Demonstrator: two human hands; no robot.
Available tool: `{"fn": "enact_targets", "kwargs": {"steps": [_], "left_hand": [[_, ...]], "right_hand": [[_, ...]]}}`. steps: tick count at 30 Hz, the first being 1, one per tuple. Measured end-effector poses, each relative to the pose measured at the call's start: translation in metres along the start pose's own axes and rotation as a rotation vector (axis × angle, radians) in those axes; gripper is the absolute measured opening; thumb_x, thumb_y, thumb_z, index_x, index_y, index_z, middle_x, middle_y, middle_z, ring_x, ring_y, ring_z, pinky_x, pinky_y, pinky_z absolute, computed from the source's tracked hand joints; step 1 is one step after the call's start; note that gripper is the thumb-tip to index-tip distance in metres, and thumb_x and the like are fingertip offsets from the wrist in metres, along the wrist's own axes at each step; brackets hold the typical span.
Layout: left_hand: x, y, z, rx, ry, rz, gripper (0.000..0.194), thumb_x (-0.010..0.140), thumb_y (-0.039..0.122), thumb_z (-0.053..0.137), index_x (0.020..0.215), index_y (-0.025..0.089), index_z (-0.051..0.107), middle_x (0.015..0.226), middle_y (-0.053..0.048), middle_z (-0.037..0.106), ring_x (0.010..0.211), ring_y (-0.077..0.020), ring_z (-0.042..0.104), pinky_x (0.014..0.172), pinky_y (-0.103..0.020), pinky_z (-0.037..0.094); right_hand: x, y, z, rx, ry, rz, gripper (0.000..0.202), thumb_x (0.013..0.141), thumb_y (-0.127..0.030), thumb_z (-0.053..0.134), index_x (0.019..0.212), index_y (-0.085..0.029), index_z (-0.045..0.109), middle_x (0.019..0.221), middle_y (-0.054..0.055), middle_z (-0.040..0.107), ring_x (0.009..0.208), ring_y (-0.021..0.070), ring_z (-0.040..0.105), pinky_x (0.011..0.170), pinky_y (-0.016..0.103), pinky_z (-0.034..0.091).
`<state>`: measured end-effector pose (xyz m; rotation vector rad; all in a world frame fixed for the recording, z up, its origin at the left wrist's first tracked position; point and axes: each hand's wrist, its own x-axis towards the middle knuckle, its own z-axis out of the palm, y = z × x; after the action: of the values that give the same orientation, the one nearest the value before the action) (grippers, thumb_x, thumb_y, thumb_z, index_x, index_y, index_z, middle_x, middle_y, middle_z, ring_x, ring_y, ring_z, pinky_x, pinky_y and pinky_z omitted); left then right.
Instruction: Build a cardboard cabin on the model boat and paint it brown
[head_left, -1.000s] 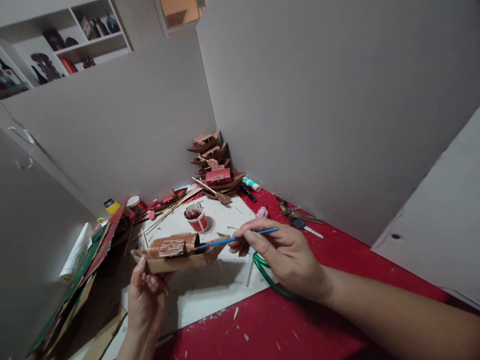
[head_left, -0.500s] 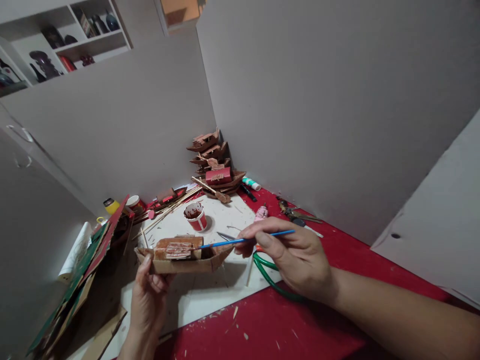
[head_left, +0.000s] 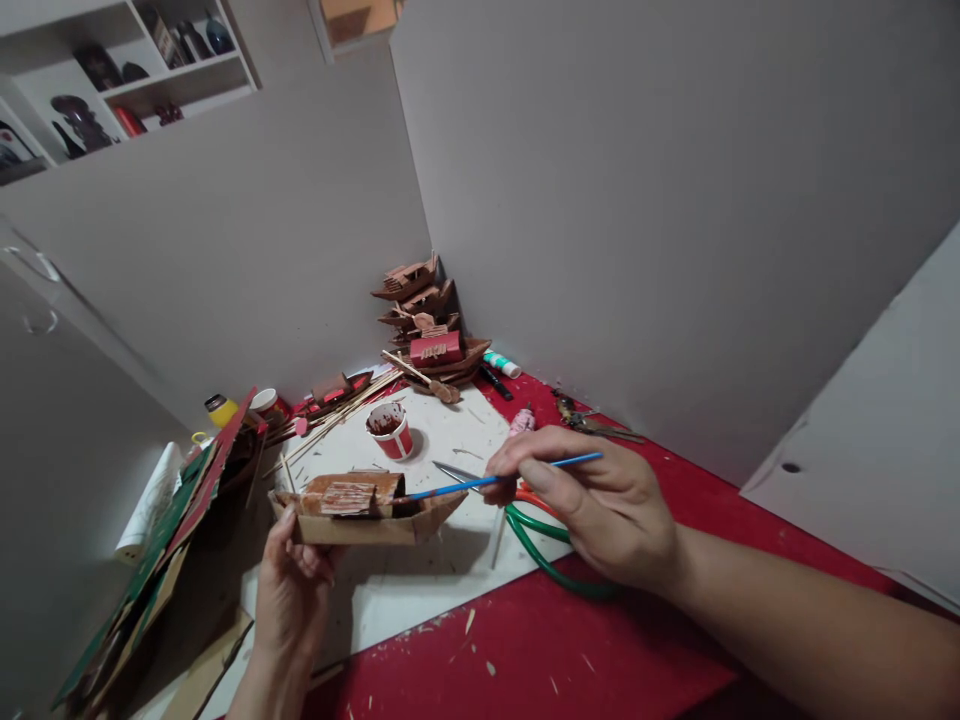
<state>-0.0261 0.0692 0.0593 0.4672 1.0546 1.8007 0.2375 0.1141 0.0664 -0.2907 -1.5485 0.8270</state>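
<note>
My left hand (head_left: pixel 296 570) grips a cardboard model boat (head_left: pixel 356 528) by its left end and holds it above the white board. The boat's arched cabin roof is coated glossy brown, with a patch of thin pale strips on its side. Between the thumb and fingers of my right hand (head_left: pixel 592 500) is a thin blue paintbrush (head_left: pixel 450 489), its tip at the right end of the cabin. A red and white paper cup (head_left: pixel 391 435), smeared inside with brown paint, stands behind the boat. Under my right hand lie green-handled scissors (head_left: pixel 540 560), partly hidden.
Several finished model boats (head_left: pixel 435 350) are stacked in the corner by the wall. Cardboard sheets (head_left: pixel 150 580) lean at the left, near a yellow bottle (head_left: pixel 220 409). Thin sticks (head_left: pixel 345 412), a glue tube (head_left: pixel 502 363) and pliers (head_left: pixel 600 428) lie around the white board (head_left: pixel 420 600) on the red tabletop.
My right hand and the paintbrush have shifted slightly right, the tip moving from the strips toward the cabin's right end. The boat stays in my left hand, nearly unmoved.
</note>
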Motion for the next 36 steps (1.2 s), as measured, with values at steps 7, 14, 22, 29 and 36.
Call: {"fn": "enact_targets", "kwargs": {"steps": [7,14,22,29,36], "left_hand": [[0.0,-0.001,-0.002,-0.014,-0.044,-0.031,0.021,0.08,0.023,0.06,0.1,0.02,0.066,0.088,-0.002,0.075,0.081,-0.018,0.071,0.075,-0.033,0.059],[0.003,-0.001,-0.003,-0.032,-0.061,-0.047,0.022,0.083,0.024,0.058,0.103,0.02,0.066,0.091,-0.004,0.075,0.075,-0.0191,0.071,0.067,-0.035,0.06],[0.006,-0.002,-0.009,-0.059,-0.137,-0.14,0.022,0.086,0.026,0.055,0.103,0.017,0.066,0.094,-0.012,0.075,0.082,-0.0264,0.071,0.072,-0.048,0.058],[0.006,0.0,-0.01,-0.105,-0.172,-0.131,0.03,0.087,0.033,0.054,0.109,0.017,0.066,0.1,-0.015,0.074,0.084,-0.0271,0.071,0.071,-0.046,0.059],[0.01,0.001,-0.01,-0.138,-0.137,-0.141,0.038,0.09,0.039,0.053,0.12,0.017,0.062,0.103,-0.016,0.072,0.087,-0.0249,0.071,0.07,-0.04,0.06]], "right_hand": [[0.003,0.004,0.005,-0.147,-0.092,-0.085,0.017,0.091,-0.014,0.053,0.1,-0.019,0.066,0.083,0.004,0.07,0.072,0.0129,0.068,0.065,0.022,0.055],[0.002,0.002,0.005,-0.046,-0.002,0.035,0.015,0.094,-0.021,0.052,0.096,-0.021,0.067,0.08,0.003,0.071,0.069,0.0128,0.069,0.063,0.023,0.056],[0.038,0.015,0.005,-0.173,0.234,0.21,0.013,0.091,-0.029,0.055,0.092,-0.018,0.063,0.077,0.003,0.069,0.068,0.0133,0.067,0.055,0.022,0.054],[0.086,0.06,0.023,-0.624,-0.179,0.231,0.017,0.092,-0.021,0.048,0.094,-0.014,0.063,0.082,0.006,0.07,0.075,0.0152,0.065,0.068,0.026,0.048],[0.114,0.09,0.047,-0.789,-0.416,0.29,0.013,0.081,-0.014,0.059,0.072,-0.014,0.068,0.077,0.008,0.071,0.071,0.0178,0.062,0.064,0.025,0.04]]}}
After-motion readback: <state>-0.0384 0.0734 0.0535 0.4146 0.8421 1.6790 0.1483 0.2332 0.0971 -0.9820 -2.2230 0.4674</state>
